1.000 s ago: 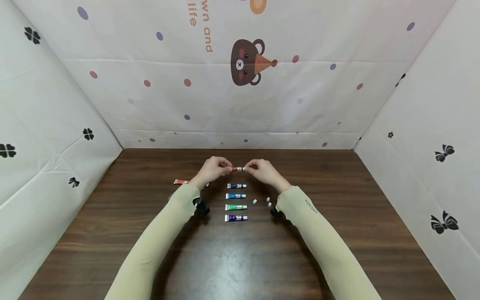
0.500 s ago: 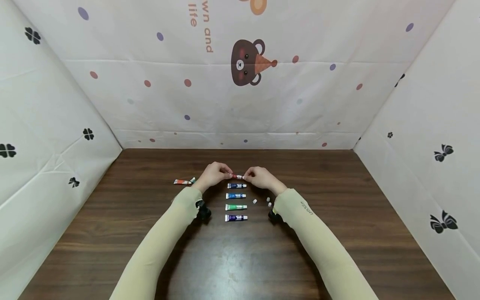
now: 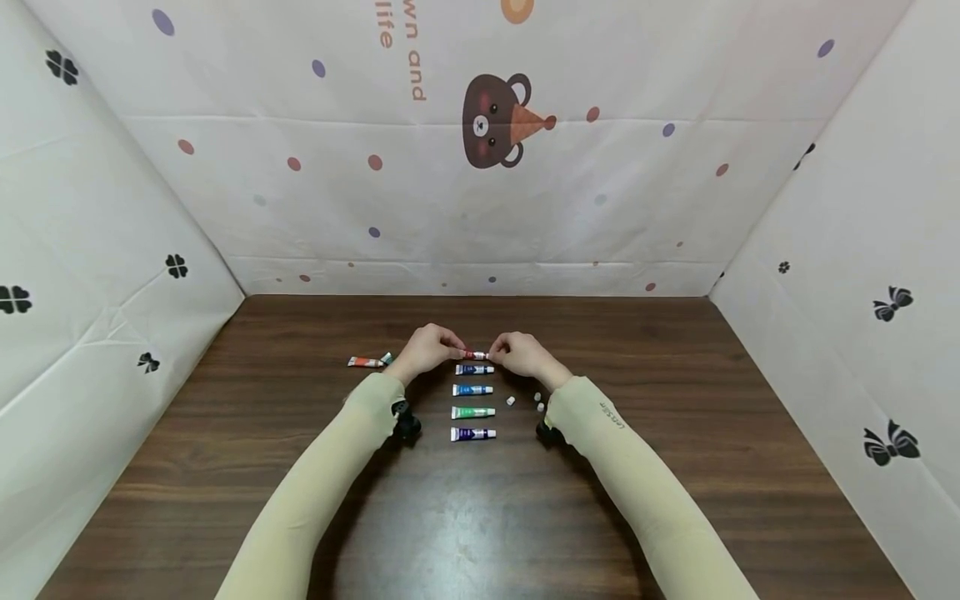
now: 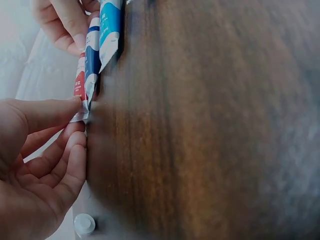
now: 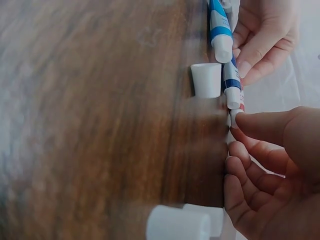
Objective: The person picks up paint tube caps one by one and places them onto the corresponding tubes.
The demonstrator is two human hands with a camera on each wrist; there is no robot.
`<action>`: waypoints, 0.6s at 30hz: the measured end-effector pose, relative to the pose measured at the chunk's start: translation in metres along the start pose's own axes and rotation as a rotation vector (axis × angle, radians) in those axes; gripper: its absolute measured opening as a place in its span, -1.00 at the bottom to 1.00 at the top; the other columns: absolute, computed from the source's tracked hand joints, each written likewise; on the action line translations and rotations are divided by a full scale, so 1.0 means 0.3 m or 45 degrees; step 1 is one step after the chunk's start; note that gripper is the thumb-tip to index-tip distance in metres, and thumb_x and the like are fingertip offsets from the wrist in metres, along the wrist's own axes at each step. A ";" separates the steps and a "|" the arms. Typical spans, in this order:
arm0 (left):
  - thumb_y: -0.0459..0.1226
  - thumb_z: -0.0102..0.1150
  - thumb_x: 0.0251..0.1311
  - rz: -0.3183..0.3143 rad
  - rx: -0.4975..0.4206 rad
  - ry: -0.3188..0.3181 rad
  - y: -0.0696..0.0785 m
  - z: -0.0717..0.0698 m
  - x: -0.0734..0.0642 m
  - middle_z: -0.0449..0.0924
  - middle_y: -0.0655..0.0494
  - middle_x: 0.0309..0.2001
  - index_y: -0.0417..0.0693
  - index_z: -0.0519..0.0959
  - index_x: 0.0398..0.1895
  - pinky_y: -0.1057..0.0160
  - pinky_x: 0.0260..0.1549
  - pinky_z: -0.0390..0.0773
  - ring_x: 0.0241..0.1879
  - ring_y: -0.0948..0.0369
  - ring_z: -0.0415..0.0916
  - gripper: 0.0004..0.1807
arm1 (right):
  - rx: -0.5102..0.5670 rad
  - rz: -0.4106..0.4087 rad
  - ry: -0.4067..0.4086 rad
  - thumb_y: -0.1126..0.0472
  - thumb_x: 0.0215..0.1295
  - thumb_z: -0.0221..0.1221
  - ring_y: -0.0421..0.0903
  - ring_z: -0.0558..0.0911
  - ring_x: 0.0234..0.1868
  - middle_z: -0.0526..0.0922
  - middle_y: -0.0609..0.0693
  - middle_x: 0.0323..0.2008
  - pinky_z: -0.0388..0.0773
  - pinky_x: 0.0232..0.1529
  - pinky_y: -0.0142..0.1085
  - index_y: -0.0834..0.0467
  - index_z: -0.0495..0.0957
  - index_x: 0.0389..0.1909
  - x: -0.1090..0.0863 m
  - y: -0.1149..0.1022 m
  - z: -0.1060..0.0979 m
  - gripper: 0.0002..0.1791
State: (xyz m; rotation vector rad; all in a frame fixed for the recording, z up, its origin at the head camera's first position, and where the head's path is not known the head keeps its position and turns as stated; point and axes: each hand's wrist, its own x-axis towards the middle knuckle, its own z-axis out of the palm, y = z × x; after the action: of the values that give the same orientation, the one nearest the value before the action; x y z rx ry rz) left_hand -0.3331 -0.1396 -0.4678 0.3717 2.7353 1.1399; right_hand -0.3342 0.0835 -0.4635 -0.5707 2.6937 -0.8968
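Note:
A small red paint tube lies level at the far end of a column of paint tubes. Its flat crimped end is pinched between thumb and fingers of my left hand. My right hand pinches the white tip at the other end, as the right wrist view shows. Right beside it, on the near side, is a dark blue tube. Nearer still come a light blue tube, a green tube and a violet tube, roughly parallel.
Loose white caps lie on the wooden table, right of the column, close to my right wrist. An orange-red tube and a partly hidden teal-tipped one lie left of my left hand. Patterned white sheets wall the table.
Both hands have brought the red tube nearer, down to the end of the column beside the dark blue tube. In the last half second they have hardly moved.

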 end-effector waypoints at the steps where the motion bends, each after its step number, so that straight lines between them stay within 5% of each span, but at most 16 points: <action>1: -0.22 0.36 0.28 -0.005 -0.002 -0.003 -0.001 0.000 0.000 0.74 0.08 -0.19 -0.06 0.79 -0.25 0.08 -0.08 0.52 -0.15 0.13 0.57 -0.88 | -0.002 -0.001 0.004 0.16 0.49 0.15 -0.10 0.49 -0.37 0.62 -0.01 -0.34 0.43 -0.26 -0.24 0.17 0.64 -0.18 0.000 0.000 0.001 -0.83; 18: -0.22 0.34 0.30 0.009 0.031 -0.035 -0.004 -0.005 0.006 0.74 0.06 -0.11 -0.07 0.79 -0.17 0.03 0.05 0.52 0.00 0.08 0.59 -0.84 | 0.017 0.006 0.034 0.16 0.51 0.13 -0.10 0.46 -0.42 0.55 -0.01 -0.41 0.38 -0.33 -0.25 0.17 0.62 -0.15 -0.006 -0.004 0.003 -0.83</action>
State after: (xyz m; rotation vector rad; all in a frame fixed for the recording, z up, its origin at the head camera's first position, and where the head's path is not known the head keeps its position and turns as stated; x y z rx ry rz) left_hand -0.3355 -0.1408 -0.4676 0.3979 2.7286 1.0954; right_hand -0.3320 0.0828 -0.4632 -0.5526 2.7098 -0.9266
